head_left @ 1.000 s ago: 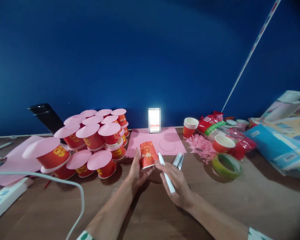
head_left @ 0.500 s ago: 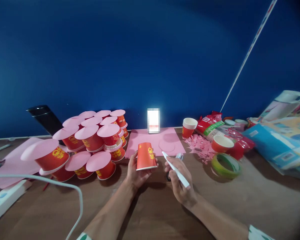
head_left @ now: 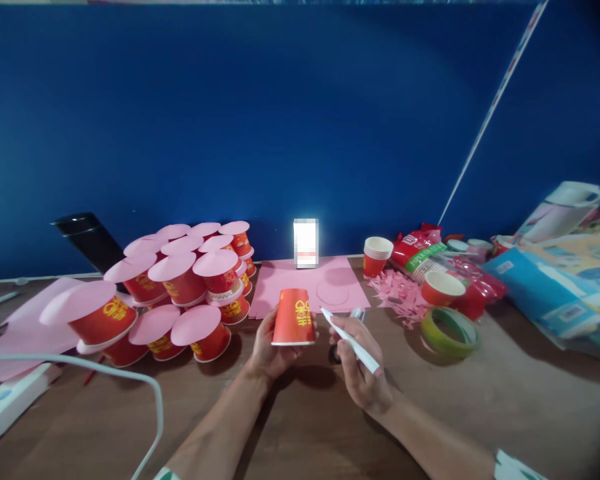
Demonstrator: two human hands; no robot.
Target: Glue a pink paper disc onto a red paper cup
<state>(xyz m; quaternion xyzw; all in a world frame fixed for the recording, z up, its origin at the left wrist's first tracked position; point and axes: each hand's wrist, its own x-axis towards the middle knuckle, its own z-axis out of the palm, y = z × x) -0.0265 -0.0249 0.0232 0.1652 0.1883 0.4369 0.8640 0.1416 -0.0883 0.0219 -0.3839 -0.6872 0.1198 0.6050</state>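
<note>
My left hand [head_left: 270,350] grips a red paper cup [head_left: 294,317] with gold print, held upside down above the brown table [head_left: 300,427]. My right hand [head_left: 360,367] is closed around a white pen [head_left: 350,341], whose tip points at the cup's right side, just short of it. A pink paper sheet [head_left: 307,288] with a circle outline lies right behind the cup. Scissors [head_left: 356,315] lie partly hidden behind my right hand.
A pile of red cups with pink paper discs [head_left: 180,293] fills the left. A white cable [head_left: 105,380] and power strip [head_left: 5,400] lie front left. On the right are stacked cups [head_left: 377,255], pink scraps [head_left: 400,293], a green tape roll [head_left: 450,331], another cup [head_left: 443,288] and plastic packages [head_left: 545,293].
The cup has turned in my left hand from tilted to upright, base up, and lifted slightly. My right hand has re-gripped the pen into a writing hold, tip toward the cup.
</note>
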